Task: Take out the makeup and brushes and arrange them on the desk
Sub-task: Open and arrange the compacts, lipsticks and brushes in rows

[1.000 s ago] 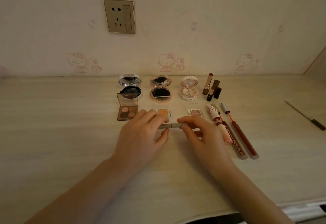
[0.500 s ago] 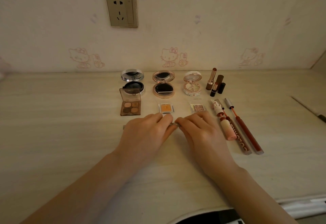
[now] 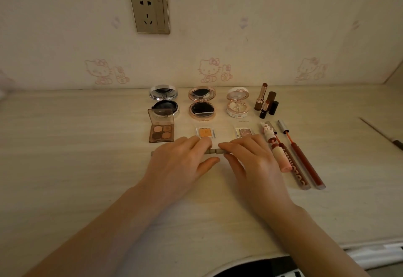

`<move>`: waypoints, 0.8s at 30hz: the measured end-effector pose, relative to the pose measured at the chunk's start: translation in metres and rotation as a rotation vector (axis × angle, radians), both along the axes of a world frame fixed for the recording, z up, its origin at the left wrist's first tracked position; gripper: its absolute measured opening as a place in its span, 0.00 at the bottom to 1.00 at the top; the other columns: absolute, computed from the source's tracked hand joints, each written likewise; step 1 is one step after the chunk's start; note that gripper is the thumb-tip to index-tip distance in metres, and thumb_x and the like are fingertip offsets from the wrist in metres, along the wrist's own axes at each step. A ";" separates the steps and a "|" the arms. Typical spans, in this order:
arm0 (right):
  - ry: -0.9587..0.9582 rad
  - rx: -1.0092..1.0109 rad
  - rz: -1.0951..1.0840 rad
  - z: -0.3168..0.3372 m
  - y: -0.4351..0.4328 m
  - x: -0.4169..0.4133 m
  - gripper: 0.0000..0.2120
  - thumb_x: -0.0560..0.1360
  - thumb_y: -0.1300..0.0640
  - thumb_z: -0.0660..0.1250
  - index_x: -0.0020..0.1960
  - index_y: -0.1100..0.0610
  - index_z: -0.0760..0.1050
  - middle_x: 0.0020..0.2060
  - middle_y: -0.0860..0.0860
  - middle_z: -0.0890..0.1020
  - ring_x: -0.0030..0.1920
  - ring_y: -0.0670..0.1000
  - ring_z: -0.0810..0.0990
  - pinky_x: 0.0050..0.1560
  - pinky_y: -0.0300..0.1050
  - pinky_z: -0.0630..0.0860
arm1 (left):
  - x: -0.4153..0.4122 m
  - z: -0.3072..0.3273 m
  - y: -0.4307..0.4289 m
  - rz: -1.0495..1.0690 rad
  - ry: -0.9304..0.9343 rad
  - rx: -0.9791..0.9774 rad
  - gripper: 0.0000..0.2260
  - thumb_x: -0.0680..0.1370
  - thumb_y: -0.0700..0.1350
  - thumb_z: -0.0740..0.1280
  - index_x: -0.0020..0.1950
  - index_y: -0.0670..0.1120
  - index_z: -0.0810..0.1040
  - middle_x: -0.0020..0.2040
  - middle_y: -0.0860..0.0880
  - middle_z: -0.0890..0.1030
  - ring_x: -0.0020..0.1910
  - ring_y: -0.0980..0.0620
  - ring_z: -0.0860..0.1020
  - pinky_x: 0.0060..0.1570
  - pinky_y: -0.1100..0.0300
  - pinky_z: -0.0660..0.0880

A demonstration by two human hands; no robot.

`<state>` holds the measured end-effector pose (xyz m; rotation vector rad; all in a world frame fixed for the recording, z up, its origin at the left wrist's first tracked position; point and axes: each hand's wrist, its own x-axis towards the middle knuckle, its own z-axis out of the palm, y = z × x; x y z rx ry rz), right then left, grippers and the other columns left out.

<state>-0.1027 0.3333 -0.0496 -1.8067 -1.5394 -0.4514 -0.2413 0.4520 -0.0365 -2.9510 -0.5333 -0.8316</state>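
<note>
Across the middle of the desk [image 3: 65,146], just in front of 2 small pans: a slim stick [image 3: 216,151], grey-brown, laid crosswise, on the surface or barely off it. Pinched on either side of its middle joint: left hand [image 3: 181,163] with fingers curled over the top and thumb tucked on the near side, right hand [image 3: 255,163] mirroring that hold. Probably a capped pencil or brush; hard to tell which under the fingers. Left end poking out past the left knuckles, right end hidden beneath the right hand.

Gripped at both sides most likely to square it parallel with the rows behind and start a new front row.

In the back row by the wall: silver compact [image 3: 164,102], rose-gold compact [image 3: 202,104] and white compact [image 3: 237,104], all open with lids propped up, then a cluster of lipsticks [image 3: 260,100] standing upright. Next row: eyeshadow quad [image 3: 161,129] with clear lid raised, orange pan [image 3: 205,133], glitter pan [image 3: 244,132], apparently placed 1 per compact to keep columns. Further right, lying lengthwise side by side: pink tube [image 3: 281,157], brown tube [image 3: 297,172], red tube [image 3: 305,163]. Pink tube just beside the right hand's outer edge, perhaps touching; worth lifting that hand straight up on release to avoid rolling it.

Judged far along, with most pieces out and lined up. At the far right edge, well apart from the rest, a thin dark-tipped tool [image 3: 379,133].
</note>
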 end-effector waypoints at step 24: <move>0.315 -0.110 -0.203 0.018 -0.007 0.005 0.12 0.75 0.52 0.68 0.59 0.47 0.79 0.52 0.42 0.80 0.55 0.43 0.75 0.55 0.35 0.68 | 0.008 0.011 -0.004 0.020 -0.387 -0.411 0.09 0.73 0.40 0.72 0.52 0.48 0.81 0.38 0.57 0.79 0.34 0.56 0.77 0.34 0.61 0.75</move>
